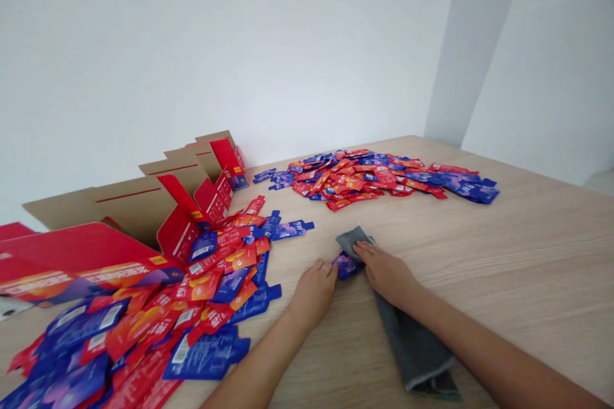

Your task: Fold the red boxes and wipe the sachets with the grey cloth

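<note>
A small blue sachet (346,264) lies on the wooden table (503,255) between my two hands. My left hand (314,291) is curled with its fingertips pinching the sachet's left end. My right hand (384,270) presses on the sachet's right side and rests on a grey cloth (412,345) that runs back under my forearm.
A heap of red and blue sachets (158,319) covers the near left. A second spread of sachets (378,177) lies at the far middle. Opened red and brown cardboard boxes (158,198) stand at the left by the white wall.
</note>
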The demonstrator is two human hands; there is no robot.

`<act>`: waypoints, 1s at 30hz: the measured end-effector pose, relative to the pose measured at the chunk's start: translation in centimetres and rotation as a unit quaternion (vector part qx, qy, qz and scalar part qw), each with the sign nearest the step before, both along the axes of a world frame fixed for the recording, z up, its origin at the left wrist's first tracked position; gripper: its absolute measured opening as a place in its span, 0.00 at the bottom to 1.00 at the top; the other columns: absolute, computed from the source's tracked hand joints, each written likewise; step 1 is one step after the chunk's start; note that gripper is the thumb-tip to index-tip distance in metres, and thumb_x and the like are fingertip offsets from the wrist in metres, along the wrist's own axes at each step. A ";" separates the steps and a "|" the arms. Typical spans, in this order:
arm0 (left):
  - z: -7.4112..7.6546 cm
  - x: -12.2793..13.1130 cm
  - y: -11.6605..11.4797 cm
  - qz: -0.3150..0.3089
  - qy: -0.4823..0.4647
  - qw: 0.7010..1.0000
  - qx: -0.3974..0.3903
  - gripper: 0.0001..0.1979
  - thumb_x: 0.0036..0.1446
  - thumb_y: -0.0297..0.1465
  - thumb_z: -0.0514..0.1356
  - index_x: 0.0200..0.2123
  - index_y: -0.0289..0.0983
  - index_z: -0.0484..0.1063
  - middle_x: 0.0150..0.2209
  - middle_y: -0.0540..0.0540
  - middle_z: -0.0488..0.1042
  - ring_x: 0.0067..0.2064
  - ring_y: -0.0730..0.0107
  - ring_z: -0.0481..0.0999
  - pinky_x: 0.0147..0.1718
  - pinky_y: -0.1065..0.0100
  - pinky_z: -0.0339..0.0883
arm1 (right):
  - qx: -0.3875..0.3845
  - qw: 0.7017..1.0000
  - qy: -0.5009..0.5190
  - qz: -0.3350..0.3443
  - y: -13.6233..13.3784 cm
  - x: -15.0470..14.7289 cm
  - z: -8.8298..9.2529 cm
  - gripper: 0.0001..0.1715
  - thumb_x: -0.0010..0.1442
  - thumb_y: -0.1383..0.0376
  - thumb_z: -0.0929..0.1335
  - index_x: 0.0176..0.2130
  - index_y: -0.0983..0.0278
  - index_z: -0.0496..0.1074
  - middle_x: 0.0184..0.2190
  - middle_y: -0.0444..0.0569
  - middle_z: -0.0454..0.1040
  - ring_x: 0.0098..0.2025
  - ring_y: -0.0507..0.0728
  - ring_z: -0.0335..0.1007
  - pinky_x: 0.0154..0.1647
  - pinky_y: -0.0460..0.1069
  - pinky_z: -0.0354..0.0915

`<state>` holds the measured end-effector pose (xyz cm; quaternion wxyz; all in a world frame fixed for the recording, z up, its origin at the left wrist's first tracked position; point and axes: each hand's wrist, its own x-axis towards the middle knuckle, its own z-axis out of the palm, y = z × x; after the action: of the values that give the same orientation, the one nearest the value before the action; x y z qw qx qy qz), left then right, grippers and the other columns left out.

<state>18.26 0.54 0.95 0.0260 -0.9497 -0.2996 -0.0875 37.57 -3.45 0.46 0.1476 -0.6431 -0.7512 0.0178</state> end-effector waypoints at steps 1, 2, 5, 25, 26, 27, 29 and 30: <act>0.0 -0.1 0.0 0.005 -0.031 0.999 -0.022 0.15 0.55 0.19 0.50 0.44 0.32 0.69 0.39 0.40 0.73 0.43 0.63 0.70 0.43 0.61 0.68 | -0.004 1.000 0.002 -0.021 0.2 0.8 -0.1 0.30 0.54 0.76 0.57 0.56 0.76 0.64 0.57 0.61 0.63 0.59 0.60 0.58 0.59 0.55 0.56; -0.1 -0.3 0.0 0.018 -0.075 0.995 -0.054 0.14 0.55 0.20 0.49 0.41 0.33 0.70 0.39 0.41 0.74 0.43 0.63 0.71 0.43 0.61 0.67 | -0.009 0.999 0.009 -0.043 0.3 1.6 -0.2 0.30 0.54 0.76 0.57 0.55 0.76 0.64 0.57 0.61 0.63 0.59 0.60 0.58 0.59 0.55 0.56; -0.5 -0.9 0.4 0.128 -0.242 0.930 -0.247 0.13 0.59 0.29 0.47 0.28 0.36 0.68 0.28 0.45 0.73 0.31 0.67 0.73 0.34 0.64 0.69 | -0.004 0.992 0.065 -0.111 0.3 3.2 -0.2 0.28 0.57 0.74 0.55 0.56 0.74 0.64 0.55 0.60 0.66 0.56 0.59 0.62 0.58 0.55 0.57; 1.8 -5.7 4.4 0.298 -0.285 0.891 -0.187 0.12 0.53 0.35 0.53 0.37 0.34 0.66 0.38 0.37 0.74 0.43 0.54 0.75 0.42 0.52 0.69 | -0.019 0.999 -0.042 -0.027 0.2 1.5 -0.1 0.31 0.54 0.77 0.58 0.57 0.71 0.63 0.59 0.57 0.60 0.61 0.60 0.54 0.59 0.56 0.56; 2.2 -5.9 4.7 0.275 -0.278 0.917 -0.081 0.15 0.54 0.34 0.53 0.44 0.33 0.65 0.46 0.35 0.71 0.51 0.53 0.70 0.48 0.51 0.65 | -0.015 0.999 -0.037 -0.028 0.1 1.4 -0.1 0.31 0.54 0.77 0.58 0.57 0.71 0.63 0.59 0.58 0.61 0.61 0.60 0.55 0.58 0.56 0.57; 2.4 -5.8 5.0 0.246 -0.260 0.934 -0.005 0.19 0.55 0.33 0.53 0.49 0.33 0.62 0.52 0.34 0.67 0.56 0.54 0.65 0.53 0.51 0.61 | -0.012 0.999 -0.031 -0.028 0.0 1.2 -0.2 0.31 0.54 0.77 0.58 0.57 0.71 0.63 0.59 0.58 0.61 0.60 0.61 0.55 0.58 0.56 0.58; 2.4 -4.4 5.6 0.197 -0.199 0.959 0.037 0.23 0.58 0.33 0.51 0.56 0.34 0.57 0.58 0.35 0.61 0.61 0.57 0.58 0.57 0.53 0.55 | -0.008 0.999 -0.020 -0.027 0.0 0.9 -0.3 0.31 0.54 0.77 0.58 0.57 0.72 0.63 0.59 0.59 0.61 0.60 0.61 0.55 0.57 0.57 0.58; 2.2 -3.3 6.1 0.187 -0.159 0.969 0.029 0.23 0.59 0.35 0.51 0.57 0.34 0.57 0.59 0.35 0.60 0.62 0.56 0.57 0.58 0.54 0.54 | -0.005 1.000 -0.017 -0.027 0.0 0.9 -0.4 0.31 0.54 0.76 0.58 0.57 0.72 0.63 0.59 0.60 0.61 0.60 0.62 0.55 0.57 0.57 0.58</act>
<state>14.96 6.64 3.15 0.0215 -0.8494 -0.4697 -0.2398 38.43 -3.47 0.03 0.1326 -0.6636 -0.7362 0.0067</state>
